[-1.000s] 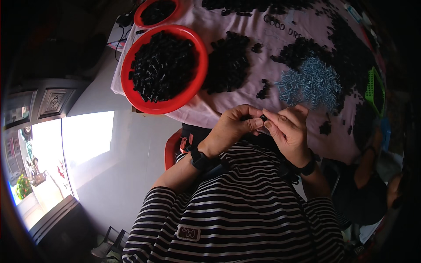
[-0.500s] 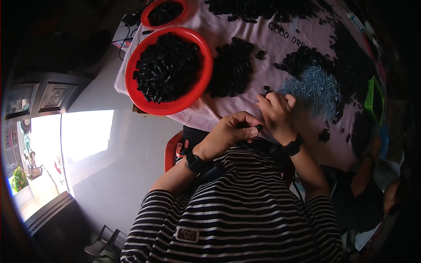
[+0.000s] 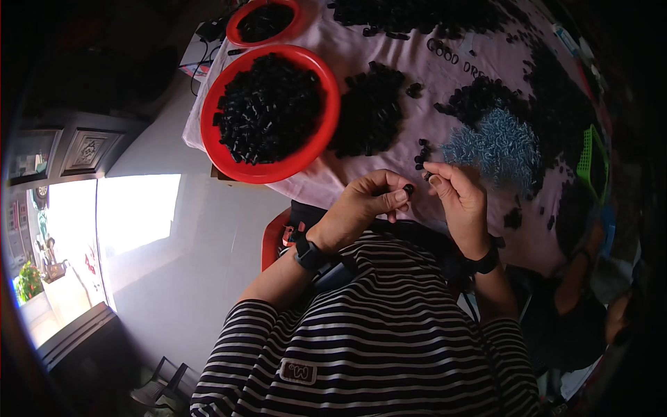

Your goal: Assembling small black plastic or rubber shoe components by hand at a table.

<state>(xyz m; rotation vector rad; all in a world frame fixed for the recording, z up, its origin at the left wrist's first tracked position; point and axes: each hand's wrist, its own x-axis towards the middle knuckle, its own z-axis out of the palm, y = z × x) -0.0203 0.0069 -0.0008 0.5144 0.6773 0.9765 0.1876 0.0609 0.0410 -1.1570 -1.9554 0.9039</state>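
Note:
My left hand (image 3: 363,203) is closed, with a small black plastic piece (image 3: 408,188) pinched between thumb and fingertip. To its right, my right hand (image 3: 460,205) is turned with the thumb and forefinger pinched together. A tiny dark thing shows at those fingertips, too small to name. Just beyond them, a few loose black pieces (image 3: 422,150) lie on the pink cloth (image 3: 375,48). A heap of thin blue-grey screw-like pieces (image 3: 497,149) is beyond my right hand. Ahead of my left hand lies a pile of black plastic pieces (image 3: 372,108).
A large red basin (image 3: 332,104) full of black pieces stands at the left edge, with a smaller red basin (image 3: 235,35) behind it. More black pieces (image 3: 417,15) cover the far and right sides. A green basket (image 3: 590,163) and a person's arm (image 3: 580,271) are at right.
My right hand has turned and drawn back toward me from beside the loose pieces, its thumb now visible. My left hand has risen slightly, still pinching the black piece.

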